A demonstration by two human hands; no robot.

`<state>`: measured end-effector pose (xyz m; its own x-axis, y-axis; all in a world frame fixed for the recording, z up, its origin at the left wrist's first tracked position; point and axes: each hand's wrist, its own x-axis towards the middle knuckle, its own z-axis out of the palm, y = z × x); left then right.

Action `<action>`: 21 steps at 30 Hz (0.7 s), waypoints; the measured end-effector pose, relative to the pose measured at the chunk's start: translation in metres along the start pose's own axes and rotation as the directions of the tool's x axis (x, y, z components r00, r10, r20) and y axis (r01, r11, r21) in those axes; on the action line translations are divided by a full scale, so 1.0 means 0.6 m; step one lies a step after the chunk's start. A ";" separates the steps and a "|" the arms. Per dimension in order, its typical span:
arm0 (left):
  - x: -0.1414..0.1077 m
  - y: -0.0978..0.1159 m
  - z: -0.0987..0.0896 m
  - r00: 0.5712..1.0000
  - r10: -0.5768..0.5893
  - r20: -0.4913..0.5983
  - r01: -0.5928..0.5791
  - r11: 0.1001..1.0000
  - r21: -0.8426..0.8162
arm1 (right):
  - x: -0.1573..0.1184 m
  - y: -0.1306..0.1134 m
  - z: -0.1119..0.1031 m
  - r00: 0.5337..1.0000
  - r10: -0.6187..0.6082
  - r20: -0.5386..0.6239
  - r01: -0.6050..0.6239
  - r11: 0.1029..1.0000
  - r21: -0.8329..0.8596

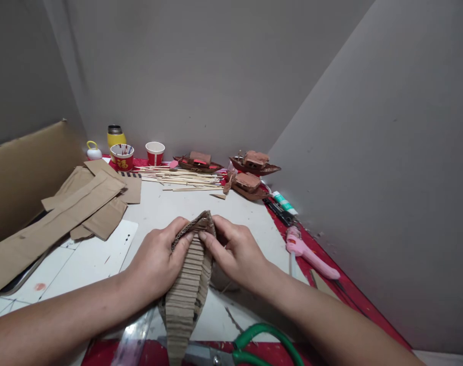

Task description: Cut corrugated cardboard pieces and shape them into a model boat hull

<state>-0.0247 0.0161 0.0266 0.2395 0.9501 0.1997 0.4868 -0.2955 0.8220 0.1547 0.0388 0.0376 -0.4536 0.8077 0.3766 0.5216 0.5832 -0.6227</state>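
A narrow boat hull of corrugated cardboard, ridged inside, is held up over the white board, its pointed far end tilted upward. Around its left wall, near that tip, my left hand is closed, thumb pressed on the inner ridges. My right hand grips the opposite wall, its thumb also inside close to the tip. Most fingers of both hands are hidden behind the cardboard. Below the hull lie green-handled scissors and a clear ruler, both partly covered.
Cardboard strips pile up at left beside a cardboard box. Wooden sticks, paper cups, a yellow bottle and brown model boats stand along the back. A pink glue gun and a glue tube lie at right.
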 end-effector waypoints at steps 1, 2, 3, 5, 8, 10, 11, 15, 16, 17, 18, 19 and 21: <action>0.000 0.000 0.000 1.000 0.001 0.003 -0.001 1.000 -0.002 | 0.001 0.001 0.000 1.000 0.007 -0.004 -0.007 1.000 0.008; 0.000 0.000 0.000 1.000 0.002 0.006 -0.002 1.000 -0.007 | 0.002 0.001 0.000 1.000 0.017 -0.001 -0.017 1.000 0.017; 0.001 0.000 -0.001 1.000 0.003 0.010 -0.002 1.000 -0.016 | 0.003 0.001 -0.001 1.000 0.027 0.008 -0.027 0.999 0.027; 0.004 0.000 -0.003 1.000 0.008 0.019 -0.007 0.999 -0.042 | 0.006 0.002 -0.004 0.999 0.026 0.031 -0.027 0.999 0.047; 0.007 0.001 -0.007 0.999 0.019 0.047 -0.016 0.998 -0.069 | 0.009 0.000 -0.007 0.999 -0.047 -0.004 0.047 0.997 0.066; 0.005 0.002 -0.007 0.998 0.016 0.069 -0.012 0.998 -0.061 | 0.008 -0.001 -0.007 0.995 -0.084 -0.053 0.088 0.994 0.069; 0.003 0.003 -0.006 0.997 0.014 0.077 -0.010 0.998 -0.054 | 0.006 -0.001 -0.006 0.994 -0.089 -0.071 0.094 0.993 0.072; -0.001 0.007 0.000 0.995 0.013 0.094 -0.007 0.998 -0.060 | 0.002 -0.002 -0.001 0.990 -0.073 -0.122 0.085 0.992 0.097; -0.001 0.008 0.001 0.995 0.010 0.098 -0.004 0.998 -0.068 | 0.002 -0.002 -0.001 0.990 -0.059 -0.129 0.073 0.991 0.108; 0.000 0.009 0.001 0.995 0.008 0.102 0.000 0.997 -0.079 | 0.003 -0.002 -0.002 0.991 -0.040 -0.128 0.056 0.991 0.120; 0.002 0.010 0.001 0.994 0.006 0.106 0.004 0.996 -0.091 | 0.004 -0.002 -0.005 0.993 -0.021 -0.114 0.036 0.991 0.131; 0.003 0.010 0.000 0.994 0.004 0.108 0.008 0.994 -0.105 | 0.005 -0.003 -0.008 0.996 -0.005 -0.088 0.018 0.990 0.142; 0.007 0.011 -0.003 0.994 0.005 0.110 0.010 0.991 -0.135 | 0.007 -0.005 -0.014 0.999 0.002 -0.038 0.004 0.988 0.155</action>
<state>-0.0222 0.0182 0.0337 0.3330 0.9319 0.1437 0.3715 -0.2697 0.8884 0.1572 0.0414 0.0466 -0.4251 0.8115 0.4009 0.4016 0.5661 -0.7199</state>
